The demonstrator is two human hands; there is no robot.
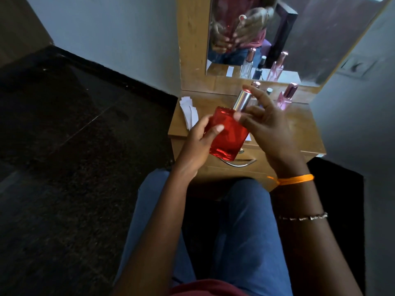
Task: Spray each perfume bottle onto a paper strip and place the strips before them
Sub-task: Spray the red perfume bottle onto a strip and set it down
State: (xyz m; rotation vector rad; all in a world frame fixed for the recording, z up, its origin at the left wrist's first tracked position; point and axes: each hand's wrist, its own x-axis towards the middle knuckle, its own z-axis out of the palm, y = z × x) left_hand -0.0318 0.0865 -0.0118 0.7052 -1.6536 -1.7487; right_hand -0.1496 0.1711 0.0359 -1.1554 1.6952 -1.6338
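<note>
A red square perfume bottle [226,135] with a silver cap [242,101] is held tilted above the front of the wooden dresser top [299,129]. My left hand [198,144] grips the bottle's body from the left. My right hand [267,122] has its fingers around the silver cap and the bottle's shoulder. White paper strips [189,112] lie in a loose pile at the dresser's left edge. Behind my right hand stand a pink bottle [285,97], a small dark-capped bottle [269,90] and a rose-capped bottle [255,83], each partly hidden.
A mirror [299,35] rises behind the dresser and reflects the bottles, a strip and my hands. A drawer with a curved metal handle [241,163] faces my knees. Dark floor [74,146] lies to the left, a wall with a switch plate [357,66] to the right.
</note>
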